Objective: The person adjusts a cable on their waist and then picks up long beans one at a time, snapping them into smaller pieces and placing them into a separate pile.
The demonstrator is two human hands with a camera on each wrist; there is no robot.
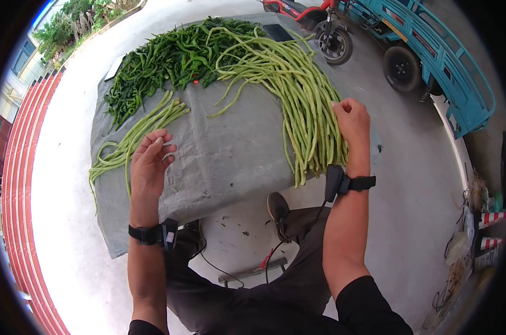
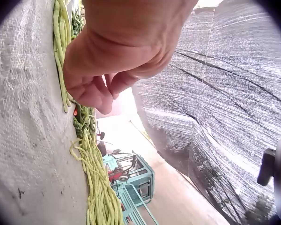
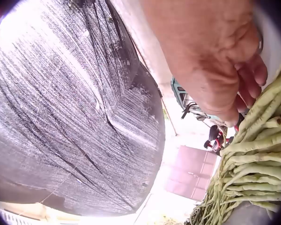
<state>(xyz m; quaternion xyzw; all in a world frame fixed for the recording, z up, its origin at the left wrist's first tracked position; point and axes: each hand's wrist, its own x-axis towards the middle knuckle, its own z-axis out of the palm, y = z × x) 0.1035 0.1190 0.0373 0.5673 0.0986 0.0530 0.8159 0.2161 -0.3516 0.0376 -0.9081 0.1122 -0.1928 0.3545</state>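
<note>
A large heap of long green beans (image 1: 306, 106) lies along the right side of a grey cloth (image 1: 225, 145). My right hand (image 1: 354, 124) hovers at the heap's right edge, fingers loosely bent and nothing visible in them; the right wrist view shows its fingertips (image 3: 255, 75) close over the beans (image 3: 260, 154). A smaller bunch of long beans (image 1: 152, 125) lies on the left. Just right of that bunch, my left hand (image 1: 151, 162) is raised with loosely bent fingers and nothing in it. The left wrist view shows the left hand (image 2: 126, 56) overlapping the beans.
A broad pile of green peppers (image 1: 175, 58) covers the cloth's far side. Beside it lies a dark flat object (image 1: 277, 32). A blue cargo tricycle (image 1: 431, 56) stands at the far right, and red-edged steps (image 1: 27, 184) run along the left. A low stool (image 1: 253, 272) is between my legs.
</note>
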